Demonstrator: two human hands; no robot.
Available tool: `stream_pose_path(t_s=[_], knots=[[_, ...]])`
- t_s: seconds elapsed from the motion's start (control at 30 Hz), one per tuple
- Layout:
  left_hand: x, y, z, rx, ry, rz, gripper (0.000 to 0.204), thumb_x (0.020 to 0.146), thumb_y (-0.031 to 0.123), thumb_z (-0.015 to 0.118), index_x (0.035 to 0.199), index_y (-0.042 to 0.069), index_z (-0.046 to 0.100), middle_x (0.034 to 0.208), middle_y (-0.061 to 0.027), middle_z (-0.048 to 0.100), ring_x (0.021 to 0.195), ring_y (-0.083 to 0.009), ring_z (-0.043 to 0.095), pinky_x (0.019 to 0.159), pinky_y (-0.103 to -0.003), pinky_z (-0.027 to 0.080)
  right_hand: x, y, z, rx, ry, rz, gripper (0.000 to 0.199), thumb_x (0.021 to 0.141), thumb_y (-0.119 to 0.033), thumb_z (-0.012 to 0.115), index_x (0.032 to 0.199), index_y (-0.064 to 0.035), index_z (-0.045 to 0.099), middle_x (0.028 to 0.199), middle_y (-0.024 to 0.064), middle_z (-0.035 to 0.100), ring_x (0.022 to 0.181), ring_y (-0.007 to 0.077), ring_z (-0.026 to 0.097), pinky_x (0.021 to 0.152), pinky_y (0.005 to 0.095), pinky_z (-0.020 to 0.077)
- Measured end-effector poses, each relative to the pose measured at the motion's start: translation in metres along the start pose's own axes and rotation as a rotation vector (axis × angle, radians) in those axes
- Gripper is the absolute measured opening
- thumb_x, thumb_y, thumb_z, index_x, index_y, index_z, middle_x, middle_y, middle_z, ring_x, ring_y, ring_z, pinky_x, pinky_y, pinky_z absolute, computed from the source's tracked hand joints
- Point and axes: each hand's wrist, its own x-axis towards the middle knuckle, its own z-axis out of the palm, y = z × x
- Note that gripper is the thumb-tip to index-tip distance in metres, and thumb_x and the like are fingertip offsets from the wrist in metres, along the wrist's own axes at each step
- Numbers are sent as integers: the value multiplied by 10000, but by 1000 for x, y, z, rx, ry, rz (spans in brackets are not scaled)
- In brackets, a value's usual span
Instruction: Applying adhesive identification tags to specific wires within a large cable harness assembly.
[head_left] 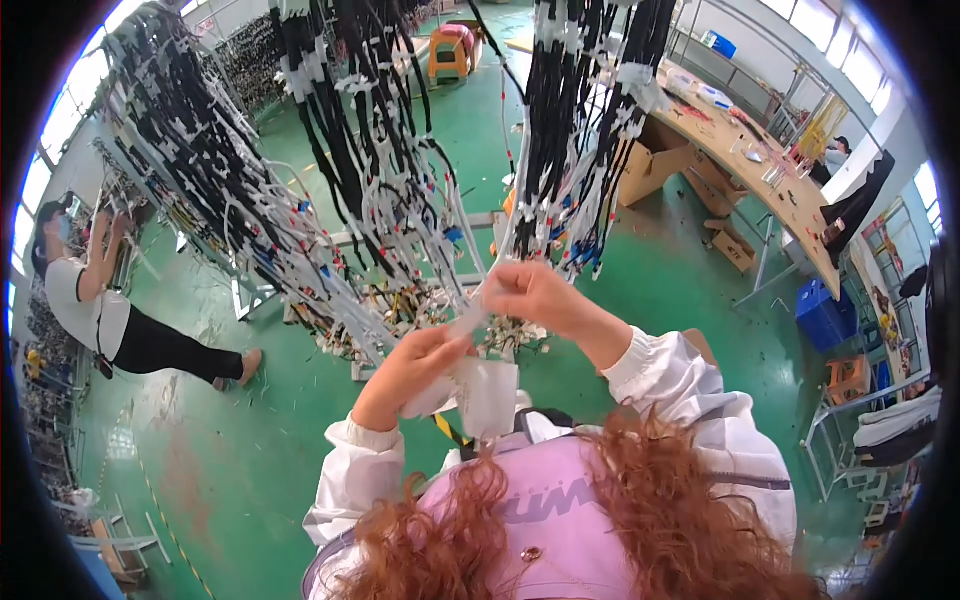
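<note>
Above my chest, both forearms come up in white elastic-cuffed sleeves and the hands meet in front of the hanging harness bundles.

Left hand point(412, 362): raised, wrist bent, fingers curled shut around a loose sheaf of white paper-like label strips point(484, 392) that droop below the palm. Thumb and forefinger also pinch the lower end of a thin translucent strip point(470, 318).

Right hand point(537, 291): higher and slightly further out, knuckles toward the camera, fingertips closed on the upper end of the same strip. The strip runs slantwise between the two hands, taut, touching both sets of fingertips.

Materials: the strip looks glossy and film-like, pale, narrow; whether it is tape or a label I cannot tell. The sheaf is matte white, soft-edged, folded over itself.

Just beyond my fingers hang the wire harnesses point(575, 140): black cable bundles wrapped in white tape flags, with small red and blue connectors at the ends. They hang well clear of the green floor point(240, 450).

To my left, well apart, another person point(95, 300) reaches up to a rack. A long wooden workbench point(770, 170) stands at the right with cardboard boxes beneath.
</note>
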Motion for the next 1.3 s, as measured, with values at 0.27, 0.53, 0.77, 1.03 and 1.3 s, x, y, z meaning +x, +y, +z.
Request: stream_pose_path(t_s=[0.27, 0.53, 0.77, 1.03, 1.3], knots=[[33, 21, -33, 119, 377, 325, 525, 879, 226, 550, 1333, 73, 336, 910, -32, 564, 739, -81, 498, 686, -238, 419, 125, -27, -40, 481, -4, -499, 459, 934, -434, 373, 1095, -50, 567, 1216, 81, 513, 1132, 141, 450, 945, 318, 329], [58, 81, -46, 474, 320, 295, 525, 860, 230, 564, 1320, 88, 353, 702, -76, 603, 648, -137, 554, 650, -283, 440, 163, -45, -37, 47, 122, -579, 719, 932, -533, 98, 949, -37, 618, 1276, 120, 425, 1192, 211, 368, 1035, 364, 209], [83, 79, -45, 428, 321, 290, 619, 863, 265, 574, 1357, 55, 265, 781, -149, 635, 726, -188, 613, 710, -306, 457, 164, -34, -55, 119, 259, -518, 781, 921, -548, 63, 900, -16, 634, 1253, 148, 445, 1178, 230, 388, 1044, 377, 195], [104, 71, -49, 512, 471, 288, 746, 840, 285, 611, 1366, -24, 180, 736, -126, 635, 707, -184, 616, 680, -288, 457, 172, -25, -53, 0, 109, -541, 750, 921, -559, 114, 972, -26, 639, 1230, 144, 476, 1156, 236, 421, 1029, 364, 227], [81, 99, -63, 328, 99, 450, 595, 878, 341, 554, 1335, 37, 323, 772, -56, 604, 717, -100, 543, 675, -246, 440, 62, -70, -30, -285, 57, -606, 281, 936, -194, 400, 1001, 39, 542, 1037, 142, 520, 986, 279, 495, 882, 341, 371]])
